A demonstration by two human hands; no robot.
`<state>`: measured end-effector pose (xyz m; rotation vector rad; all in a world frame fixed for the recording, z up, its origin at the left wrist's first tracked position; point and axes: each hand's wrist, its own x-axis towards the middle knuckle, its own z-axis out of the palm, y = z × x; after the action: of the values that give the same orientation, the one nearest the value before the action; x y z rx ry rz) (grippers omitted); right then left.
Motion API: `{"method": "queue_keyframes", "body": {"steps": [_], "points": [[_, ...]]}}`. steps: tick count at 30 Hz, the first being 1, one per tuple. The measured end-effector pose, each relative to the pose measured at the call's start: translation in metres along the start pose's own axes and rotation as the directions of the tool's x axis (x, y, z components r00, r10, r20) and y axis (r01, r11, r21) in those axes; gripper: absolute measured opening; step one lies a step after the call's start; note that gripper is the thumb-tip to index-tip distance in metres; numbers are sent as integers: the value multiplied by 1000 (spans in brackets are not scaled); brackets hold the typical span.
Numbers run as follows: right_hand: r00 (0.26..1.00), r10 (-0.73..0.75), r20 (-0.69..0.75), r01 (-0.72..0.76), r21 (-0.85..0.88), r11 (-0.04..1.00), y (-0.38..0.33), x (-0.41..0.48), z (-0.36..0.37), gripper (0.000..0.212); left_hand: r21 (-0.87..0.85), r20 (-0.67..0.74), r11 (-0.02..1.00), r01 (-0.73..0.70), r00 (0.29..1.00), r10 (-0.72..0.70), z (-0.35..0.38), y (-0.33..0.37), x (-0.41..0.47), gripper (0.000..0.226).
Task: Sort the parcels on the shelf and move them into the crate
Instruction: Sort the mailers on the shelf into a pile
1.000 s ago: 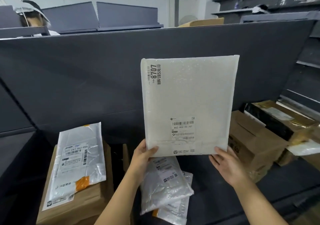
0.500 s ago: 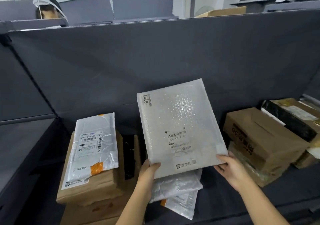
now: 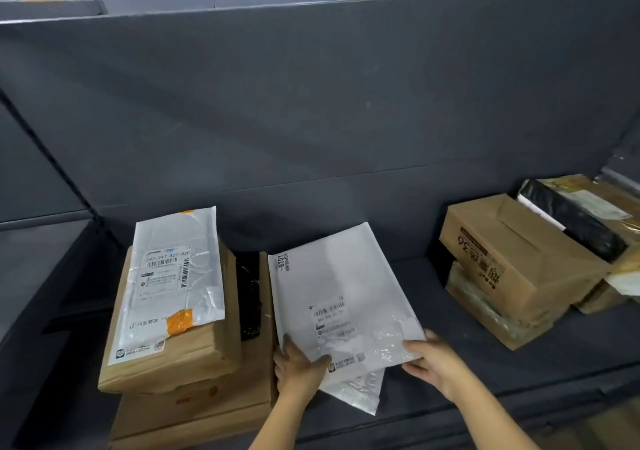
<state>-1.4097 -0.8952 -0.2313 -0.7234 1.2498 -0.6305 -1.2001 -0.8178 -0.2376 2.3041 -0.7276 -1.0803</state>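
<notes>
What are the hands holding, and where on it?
The white bubble mailer, by its near edge: left hand at the left corner, right hand at the right corner.

Left hand [image 3: 300, 370], right hand [image 3: 433, 363] hold white mailer [image 3: 341, 290] over shelf [image 3: 433, 299].

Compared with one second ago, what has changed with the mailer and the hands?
The mailer, upright a second ago, was lowered and tipped back; it now lies almost flat over the bag on the shelf. The left hand and right hand still hold its near edge. The left boxes and right boxes stayed put.
</notes>
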Motion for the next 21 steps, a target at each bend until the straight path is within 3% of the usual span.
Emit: {"method": "queue_keyframes", "body": {"steps": [7,12,14,18,20,21], "points": [[998,68,-5,-67,50,996,18,10,8,31,307,148,927,-215,973,176,13,-19,0,109],[999,41,-36,-37,118,992,21,15,17,26,544,268,739,-396,917,294,26,-21,1,106],[999,41,-25,-36,194,980,25,16,15,27,598,257,690,-408,913,317,30,-17,0,96],[997,66,33,-74,390,918,41,2,6,26,610,200,696,-379,923,328,37,-10,2,83],[995,97,2,-96,194,976,54,-4,5,34,592,199,709,-383,922,332,37,-9,5,80],[995,88,-50,-90,-37,995,61,-5,6,32,581,199,718,-383,923,331,36,-8,6,79]]}}
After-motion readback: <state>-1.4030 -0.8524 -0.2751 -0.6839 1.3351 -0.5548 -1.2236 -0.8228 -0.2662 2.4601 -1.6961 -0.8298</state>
